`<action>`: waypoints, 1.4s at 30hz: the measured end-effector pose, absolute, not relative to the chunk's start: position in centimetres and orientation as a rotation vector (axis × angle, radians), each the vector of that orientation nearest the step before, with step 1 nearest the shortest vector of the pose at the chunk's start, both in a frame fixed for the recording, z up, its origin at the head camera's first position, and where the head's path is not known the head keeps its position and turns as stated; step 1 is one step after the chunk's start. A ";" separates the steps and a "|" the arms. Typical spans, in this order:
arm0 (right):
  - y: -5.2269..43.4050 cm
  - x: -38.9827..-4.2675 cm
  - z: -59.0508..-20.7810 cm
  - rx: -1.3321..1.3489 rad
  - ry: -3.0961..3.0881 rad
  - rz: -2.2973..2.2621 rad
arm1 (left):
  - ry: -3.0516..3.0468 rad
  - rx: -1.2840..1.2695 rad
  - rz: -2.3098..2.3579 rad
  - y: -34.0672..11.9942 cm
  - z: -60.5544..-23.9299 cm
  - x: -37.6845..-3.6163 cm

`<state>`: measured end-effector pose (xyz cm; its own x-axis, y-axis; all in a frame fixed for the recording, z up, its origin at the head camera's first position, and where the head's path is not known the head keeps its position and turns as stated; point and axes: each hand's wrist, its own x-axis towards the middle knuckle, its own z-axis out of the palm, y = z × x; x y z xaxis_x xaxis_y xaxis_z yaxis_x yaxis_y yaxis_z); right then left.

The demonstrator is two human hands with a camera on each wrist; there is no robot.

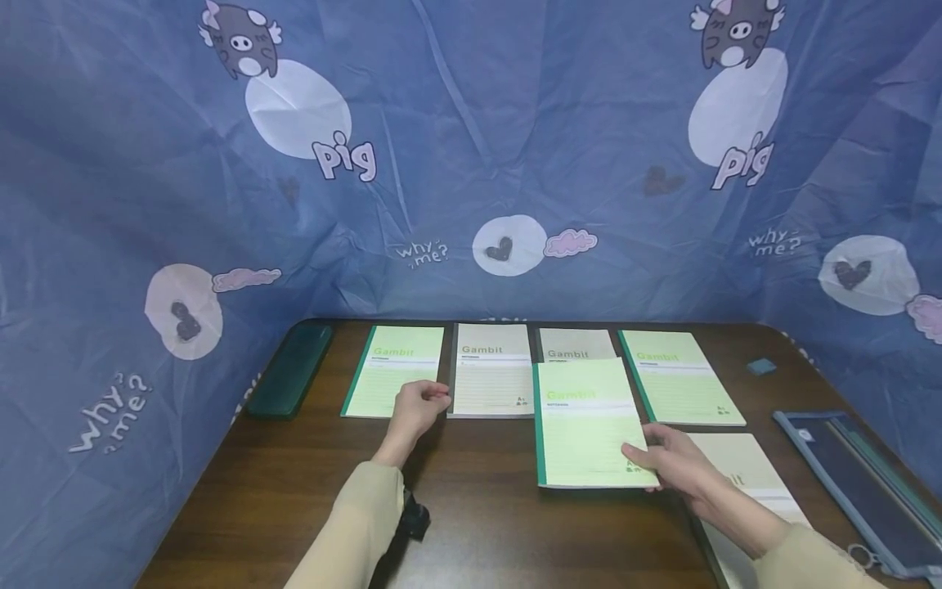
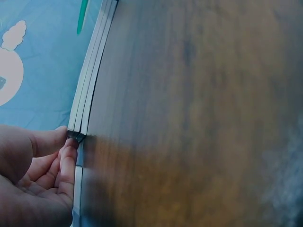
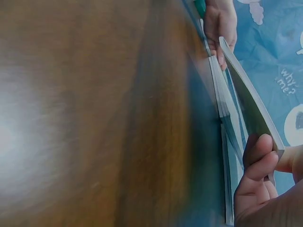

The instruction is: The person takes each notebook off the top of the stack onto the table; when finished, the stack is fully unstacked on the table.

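Observation:
My right hand (image 1: 680, 460) holds a green-covered notebook (image 1: 592, 425) by its lower right corner, thumb on the cover and fingers underneath. This notebook is raised and tilted, partly covering a grey-white notebook (image 1: 577, 343) behind it. In the right wrist view the lifted notebook (image 3: 251, 101) is seen from its underside and edge. My left hand (image 1: 422, 406) pinches the lower left spine corner of a white notebook stack (image 1: 491, 372). The left wrist view shows thumb and fingertips at that corner of the stacked notebooks (image 2: 92, 71).
A green notebook (image 1: 393, 368) lies left of the white stack, another (image 1: 680, 376) at the right. A white notebook (image 1: 758, 466) lies under my right forearm. A dark green case (image 1: 290, 368) sits far left; a blue-edged zip pouch (image 1: 857, 483) and small blue piece (image 1: 761, 366) lie right.

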<state>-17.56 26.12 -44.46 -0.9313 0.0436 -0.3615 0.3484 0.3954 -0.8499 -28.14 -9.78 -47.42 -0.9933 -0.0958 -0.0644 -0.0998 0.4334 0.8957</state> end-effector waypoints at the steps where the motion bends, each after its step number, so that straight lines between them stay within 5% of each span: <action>1: 26.3 -17.2 -44.5 0.350 2.373 -1.547 | 2.657 -0.179 1.662 -9.8 -47.4 -28.1; 18: 28.8 -11.1 -45.8 0.226 2.246 -1.547 | 2.662 -0.180 1.650 -9.9 -47.2 -28.1; 42: 28.6 -8.9 -46.5 0.208 2.427 -1.396 | 2.674 -0.172 1.657 -9.7 -47.2 -28.0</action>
